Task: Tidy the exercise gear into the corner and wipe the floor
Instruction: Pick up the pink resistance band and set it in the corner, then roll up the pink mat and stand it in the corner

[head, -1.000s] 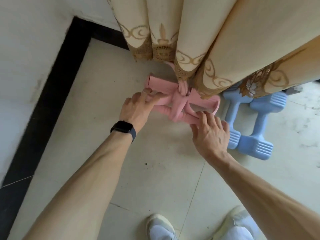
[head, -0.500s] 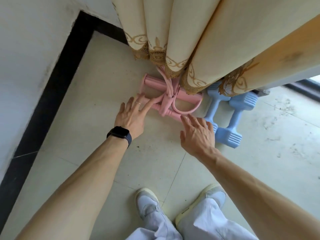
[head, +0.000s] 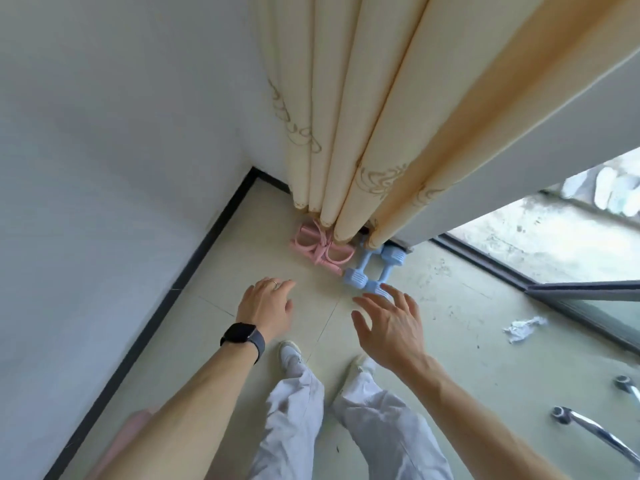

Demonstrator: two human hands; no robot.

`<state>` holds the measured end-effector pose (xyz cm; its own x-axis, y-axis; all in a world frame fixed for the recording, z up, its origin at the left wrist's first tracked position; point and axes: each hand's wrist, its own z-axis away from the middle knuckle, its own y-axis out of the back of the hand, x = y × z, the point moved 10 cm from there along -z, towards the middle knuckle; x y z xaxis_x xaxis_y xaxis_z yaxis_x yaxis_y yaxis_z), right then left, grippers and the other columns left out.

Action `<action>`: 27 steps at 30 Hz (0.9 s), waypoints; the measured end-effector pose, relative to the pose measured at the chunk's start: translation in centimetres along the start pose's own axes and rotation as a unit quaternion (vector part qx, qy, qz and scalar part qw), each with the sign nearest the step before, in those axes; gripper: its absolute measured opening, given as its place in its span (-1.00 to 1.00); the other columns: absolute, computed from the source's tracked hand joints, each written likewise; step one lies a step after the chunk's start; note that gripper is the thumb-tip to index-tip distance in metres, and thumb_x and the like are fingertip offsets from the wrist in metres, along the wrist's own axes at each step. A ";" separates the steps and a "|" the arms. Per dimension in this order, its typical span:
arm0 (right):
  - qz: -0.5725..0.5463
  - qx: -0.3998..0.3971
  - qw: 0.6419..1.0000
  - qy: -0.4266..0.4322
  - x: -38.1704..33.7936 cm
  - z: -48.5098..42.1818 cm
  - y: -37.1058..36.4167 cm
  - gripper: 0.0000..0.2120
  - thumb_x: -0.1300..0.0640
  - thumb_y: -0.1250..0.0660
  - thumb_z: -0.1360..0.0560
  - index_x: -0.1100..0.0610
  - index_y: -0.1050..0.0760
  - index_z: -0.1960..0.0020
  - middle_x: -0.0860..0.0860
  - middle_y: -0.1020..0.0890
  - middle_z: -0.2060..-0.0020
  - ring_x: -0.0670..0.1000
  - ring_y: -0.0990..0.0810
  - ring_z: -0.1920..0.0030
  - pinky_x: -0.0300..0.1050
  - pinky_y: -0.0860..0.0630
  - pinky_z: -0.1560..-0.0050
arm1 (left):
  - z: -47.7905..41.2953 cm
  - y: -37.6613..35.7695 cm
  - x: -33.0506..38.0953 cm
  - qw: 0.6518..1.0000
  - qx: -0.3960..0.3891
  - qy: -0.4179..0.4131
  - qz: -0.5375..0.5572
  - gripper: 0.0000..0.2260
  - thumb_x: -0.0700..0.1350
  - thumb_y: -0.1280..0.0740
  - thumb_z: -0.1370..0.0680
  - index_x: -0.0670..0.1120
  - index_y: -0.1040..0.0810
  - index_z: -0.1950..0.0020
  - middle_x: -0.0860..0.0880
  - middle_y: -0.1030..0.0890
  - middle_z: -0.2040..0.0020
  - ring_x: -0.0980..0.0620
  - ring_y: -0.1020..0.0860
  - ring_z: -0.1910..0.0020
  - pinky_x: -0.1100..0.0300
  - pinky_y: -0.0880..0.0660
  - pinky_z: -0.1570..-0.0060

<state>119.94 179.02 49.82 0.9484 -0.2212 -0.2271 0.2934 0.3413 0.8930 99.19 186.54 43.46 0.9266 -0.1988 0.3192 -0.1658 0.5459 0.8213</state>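
Soft daylight from glass door (head: 588, 237) at right; faint shadows. Wide-angle bending at edges; slight overall softness, curtain (head: 363, 116) folds blurred.

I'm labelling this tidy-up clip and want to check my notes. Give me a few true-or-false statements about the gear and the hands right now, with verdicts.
1. The pink pull exerciser lies on the floor at the foot of the curtain. True.
2. The left hand grips it. False: the hand is empty, apart from it.
3. Two blue dumbbells lie just right of it. True.
4. The right hand holds a tissue. False: it holds nothing; crumpled paper lies on the floor, far right.
5. The right wrist bears a watch. False: the watch is on the left wrist.
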 end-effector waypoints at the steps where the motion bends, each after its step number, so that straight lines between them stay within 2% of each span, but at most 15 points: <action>1: 0.000 0.020 1.000 0.004 -0.7 1.7 2.7 -0.67 -0.17 -0.20 -0.56 -0.15 -0.57 -0.25 -0.18 -0.62 -0.23 0.09 -0.38 -0.44 0.11 -0.28 -0.39 | 1.9 2.3 0.9 1.000 0.017 0.001 0.010 -0.62 -0.05 -0.28 -0.56 0.02 -0.49 -0.39 -0.03 -0.58 -0.29 -0.07 -0.46 -0.33 0.03 -0.39 -0.31; 4: -0.020 0.077 0.997 0.016 -2.3 6.2 9.7 -0.70 -0.13 -0.25 -0.56 -0.13 -0.58 -0.24 -0.15 -0.63 -0.22 0.10 -0.39 -0.43 0.11 -0.30 -0.38 | 7.4 7.4 2.9 0.998 0.062 0.004 0.025 -0.62 -0.02 -0.27 -0.56 0.03 -0.50 -0.38 0.00 -0.59 -0.28 -0.05 -0.47 -0.32 0.04 -0.39 -0.30; 7: -0.038 0.087 0.994 0.052 -3.9 9.5 13.5 -0.70 -0.13 -0.23 -0.58 -0.16 -0.55 -0.27 -0.15 -0.61 -0.26 0.05 -0.33 -0.46 0.05 -0.23 -0.41 | 12.7 10.2 3.4 0.994 0.106 0.030 0.027 -0.62 0.02 -0.26 -0.55 0.05 -0.51 -0.37 0.02 -0.60 -0.27 -0.03 -0.47 -0.32 0.04 -0.39 -0.30; 12: -0.037 0.095 0.978 0.184 -6.7 14.2 16.0 -0.70 -0.11 -0.28 -0.57 -0.20 -0.53 -0.29 -0.20 -0.59 -0.27 0.03 -0.36 -0.43 0.01 -0.26 -0.37 | 22.7 12.0 3.6 0.974 0.201 0.102 0.037 -0.63 0.05 -0.27 -0.57 0.05 -0.52 -0.37 0.04 -0.59 -0.28 -0.02 -0.46 -0.33 0.02 -0.37 -0.31; 16: -0.015 0.075 0.956 0.284 -8.5 18.9 14.8 -0.64 -0.13 -0.25 -0.59 -0.15 -0.47 -0.37 -0.16 -0.55 -0.33 0.03 -0.32 -0.47 0.07 -0.24 -0.39 | 32.6 9.5 3.4 0.950 0.244 0.191 0.028 -0.62 0.09 -0.22 -0.59 0.09 -0.49 -0.39 0.06 -0.54 -0.35 -0.04 -0.37 -0.44 0.01 -0.27 -0.39; 20: 0.013 0.067 0.926 0.372 -10.6 25.2 12.9 -0.64 -0.16 -0.22 -0.58 -0.14 -0.47 -0.35 -0.14 -0.59 -0.27 0.07 -0.32 -0.47 0.11 -0.24 -0.41 | 43.9 5.7 3.9 0.923 0.271 0.274 0.016 -0.59 0.13 -0.15 -0.56 0.09 -0.51 -0.37 0.05 -0.57 -0.32 -0.09 -0.39 -0.42 -0.06 -0.31 -0.37; 23: 0.016 0.059 0.895 0.443 -13.4 31.6 11.5 -0.64 -0.14 -0.26 -0.56 -0.12 -0.50 -0.33 -0.11 -0.61 -0.25 0.08 -0.35 -0.45 0.12 -0.26 -0.41 | 53.7 2.6 4.4 0.893 0.290 0.344 0.018 -0.64 0.08 -0.23 -0.57 0.07 -0.54 -0.34 0.02 -0.57 -0.32 -0.10 -0.43 -0.39 -0.04 -0.31 -0.34; 27: 0.031 0.017 0.836 0.547 -18.9 42.8 8.6 -0.64 -0.12 -0.28 -0.57 -0.13 -0.50 -0.35 -0.13 -0.59 -0.28 0.04 -0.33 -0.46 0.08 -0.19 -0.43 | 68.2 -1.9 5.4 0.841 0.309 0.443 0.030 -0.63 0.08 -0.20 -0.54 0.06 -0.57 -0.29 0.02 -0.60 -0.28 -0.10 -0.47 -0.33 -0.05 -0.38 -0.28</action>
<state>99.42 147.07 78.38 0.5094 0.7710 -0.3823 0.2536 0.2901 0.9228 81.47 128.91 75.84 0.7521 0.6486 0.1168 -0.1117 -0.0491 0.9925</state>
